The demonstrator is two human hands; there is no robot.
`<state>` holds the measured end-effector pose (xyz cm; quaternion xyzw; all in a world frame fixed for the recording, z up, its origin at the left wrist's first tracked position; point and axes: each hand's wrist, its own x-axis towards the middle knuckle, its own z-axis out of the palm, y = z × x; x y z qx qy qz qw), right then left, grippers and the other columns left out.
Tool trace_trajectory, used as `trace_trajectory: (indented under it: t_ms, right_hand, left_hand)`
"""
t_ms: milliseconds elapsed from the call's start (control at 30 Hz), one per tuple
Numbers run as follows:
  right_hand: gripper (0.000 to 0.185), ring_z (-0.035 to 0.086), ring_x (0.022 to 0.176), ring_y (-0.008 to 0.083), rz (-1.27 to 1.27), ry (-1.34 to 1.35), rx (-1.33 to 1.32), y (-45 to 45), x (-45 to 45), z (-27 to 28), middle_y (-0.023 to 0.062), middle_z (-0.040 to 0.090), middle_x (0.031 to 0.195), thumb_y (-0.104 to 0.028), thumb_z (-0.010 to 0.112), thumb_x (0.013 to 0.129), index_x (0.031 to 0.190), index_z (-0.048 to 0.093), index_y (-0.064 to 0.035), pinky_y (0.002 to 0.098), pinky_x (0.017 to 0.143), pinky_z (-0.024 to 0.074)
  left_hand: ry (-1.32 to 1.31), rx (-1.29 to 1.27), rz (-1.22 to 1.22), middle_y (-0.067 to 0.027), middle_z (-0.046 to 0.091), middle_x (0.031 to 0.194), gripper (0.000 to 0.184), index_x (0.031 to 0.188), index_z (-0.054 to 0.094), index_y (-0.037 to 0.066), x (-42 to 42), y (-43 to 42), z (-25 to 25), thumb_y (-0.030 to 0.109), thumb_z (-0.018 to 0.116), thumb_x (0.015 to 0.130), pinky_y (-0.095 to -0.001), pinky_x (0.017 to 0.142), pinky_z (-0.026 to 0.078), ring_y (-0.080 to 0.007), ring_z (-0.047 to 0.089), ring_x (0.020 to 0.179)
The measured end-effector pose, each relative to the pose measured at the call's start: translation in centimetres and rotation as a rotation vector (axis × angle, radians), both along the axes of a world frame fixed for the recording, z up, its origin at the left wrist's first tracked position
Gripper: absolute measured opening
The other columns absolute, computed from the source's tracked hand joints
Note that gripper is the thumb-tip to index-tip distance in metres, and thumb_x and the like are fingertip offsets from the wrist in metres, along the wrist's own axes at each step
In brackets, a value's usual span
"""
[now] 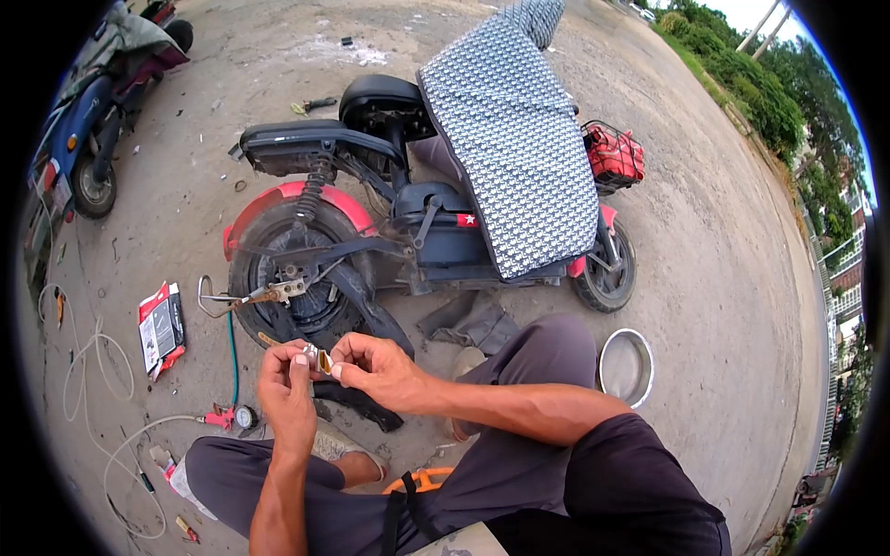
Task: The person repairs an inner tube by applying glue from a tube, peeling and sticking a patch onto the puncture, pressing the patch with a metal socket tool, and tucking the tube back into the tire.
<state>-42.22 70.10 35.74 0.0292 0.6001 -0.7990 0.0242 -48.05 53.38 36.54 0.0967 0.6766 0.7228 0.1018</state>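
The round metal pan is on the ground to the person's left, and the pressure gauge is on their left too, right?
Not quite: the head view shows the round metal pan to their right. The pressure gauge is indeed on their left.

Dark, loose short sleeve [640, 477]; dark grey trousers [547, 357]; pale footwear [336, 442], possibly slippers.

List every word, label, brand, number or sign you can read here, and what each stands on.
No words or numbers are readable.
White star on a red patch: scooter.
Print too blurred: red-and-white packet.
Dial too small: pressure gauge.
Repeated pattern, no legible letters: cover.
No legible marking: small held piece.
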Motion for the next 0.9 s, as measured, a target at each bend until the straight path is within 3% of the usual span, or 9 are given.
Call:
trace_trajectory:
  t_ms: [167,367,567,900]
  right_hand:
    - [0.013,0.049,0.077,0.0041,-0.017,-0.015,0.036,-0.02,-0.03,0.36,-0.0031,0.056,0.083,-0.011,0.065,0.102,0.102,0.061,0.0012,0.0251,0.067,0.0442]
    - [0.016,0.050,0.077,0.0049,-0.031,-0.002,0.100,0.04,0.02,-0.08,-0.0021,0.058,0.084,-0.014,0.065,0.102,0.102,0.061,0.0022,0.0260,0.067,0.0449]
    - [0.016,0.051,0.077,0.0054,-0.029,-0.014,0.087,-0.07,-0.09,-0.57,-0.0016,0.058,0.083,-0.014,0.065,0.102,0.103,0.062,0.0018,0.0267,0.066,0.0453]
    - [0.016,0.053,0.080,0.0054,-0.017,-0.056,0.077,-0.02,0.06,-0.30,-0.0005,0.060,0.086,-0.013,0.064,0.103,0.105,0.061,0.0026,0.0266,0.071,0.0479]
  left_hand:
    - [-0.058,-0.029,-0.110,-0.0085,0.069,0.110,0.009,0.107,0.061,0.001,0.06,-0.41,-0.19,0.010,0.057,0.107,-0.0288,0.080,0.055,-0.0121,0.064,0.089]
    - [-0.194,0.116,-0.155,-0.0110,0.070,0.113,0.010,0.108,0.061,0.002,0.32,-0.32,-0.14,0.011,0.058,0.106,-0.0343,0.091,0.058,-0.0151,0.068,0.098]
    - [-0.321,0.172,-0.120,-0.0100,0.071,0.110,0.007,0.106,0.060,0.003,0.35,-0.28,0.23,0.010,0.057,0.106,-0.0349,0.091,0.058,-0.0153,0.068,0.096]
    - [-0.228,0.113,-0.124,-0.0084,0.071,0.106,0.007,0.104,0.060,0.004,0.38,-0.20,-0.18,0.009,0.056,0.106,-0.0330,0.087,0.057,-0.0135,0.067,0.093]
